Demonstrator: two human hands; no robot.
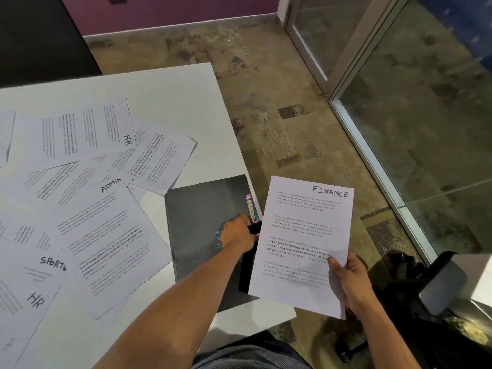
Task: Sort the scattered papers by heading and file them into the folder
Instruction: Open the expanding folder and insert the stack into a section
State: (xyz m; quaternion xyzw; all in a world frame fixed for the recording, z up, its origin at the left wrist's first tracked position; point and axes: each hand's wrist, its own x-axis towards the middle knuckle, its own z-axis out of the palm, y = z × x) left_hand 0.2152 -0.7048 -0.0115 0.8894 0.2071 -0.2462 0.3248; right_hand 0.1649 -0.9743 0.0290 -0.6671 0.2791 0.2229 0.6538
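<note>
A dark grey folder (199, 222) lies at the right edge of the white table (173, 97), with a coloured tab (250, 206) showing at its right side. My left hand (238, 234) reaches over the folder and grips its right edge, fingers curled around a dark flap. My right hand (348, 280) holds a sheet headed FINANCE (303, 235) by its lower right corner, just right of the folder and past the table edge. Several papers lie scattered on the left: HR (80, 129), ADMIN (106, 222), SPORTS (32, 267).
Patterned carpet floor (279, 107) stretches beyond the table. A glass wall with a metal frame (372, 161) runs along the right. A black office chair (426, 288) stands at the lower right beside my right arm.
</note>
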